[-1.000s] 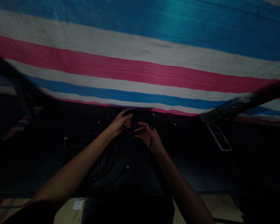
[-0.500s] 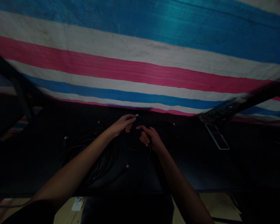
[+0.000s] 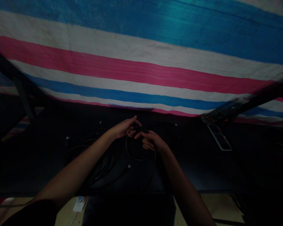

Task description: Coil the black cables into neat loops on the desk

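Note:
Both hands meet over the middle of a dark table. My left hand (image 3: 127,127) is closed on a thin black cable, its thumb and index finger pointing right. Close beside it, my right hand (image 3: 153,140) is closed on the same cable with bent fingers. The black cable (image 3: 139,159) hangs in a round loop below the hands, and one length runs down from my right hand toward the table's near edge. The cable's ends cannot be made out.
Coiled black cables (image 3: 101,171) lie left of the hands, partly behind my left forearm. A light connector (image 3: 129,166) points up right. A phone (image 3: 219,137) lies at the right. Beyond the dark table (image 3: 193,175) hangs a striped sheet (image 3: 141,72).
My hands have come together, and a round cable loop now hangs below them. The pale connector tip at my left fingertips no longer shows.

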Demonstrator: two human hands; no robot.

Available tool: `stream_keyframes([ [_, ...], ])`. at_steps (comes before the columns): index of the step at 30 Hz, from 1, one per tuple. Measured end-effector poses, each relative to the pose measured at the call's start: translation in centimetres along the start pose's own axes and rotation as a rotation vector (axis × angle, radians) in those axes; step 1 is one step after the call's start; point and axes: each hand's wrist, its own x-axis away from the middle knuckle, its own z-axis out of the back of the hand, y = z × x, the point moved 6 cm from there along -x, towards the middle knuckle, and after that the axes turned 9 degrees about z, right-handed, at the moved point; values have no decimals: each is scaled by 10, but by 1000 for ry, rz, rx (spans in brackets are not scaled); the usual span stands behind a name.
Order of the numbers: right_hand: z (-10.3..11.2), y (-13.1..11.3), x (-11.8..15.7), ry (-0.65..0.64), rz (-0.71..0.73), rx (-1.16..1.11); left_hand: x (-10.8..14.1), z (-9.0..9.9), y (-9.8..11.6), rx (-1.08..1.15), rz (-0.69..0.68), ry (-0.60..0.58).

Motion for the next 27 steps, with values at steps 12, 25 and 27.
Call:
stream_keyframes([
  [12, -10, 11, 9, -254, -204, -76, 9, -17, -13, -214, 185, -251],
  [25, -6, 4, -3, -94, 54, 110, 10, -18, 5, -231, -50, -179],
  [27, -4, 2, -4, -67, 75, 104, 10, -16, 7, -184, -63, -150],
])
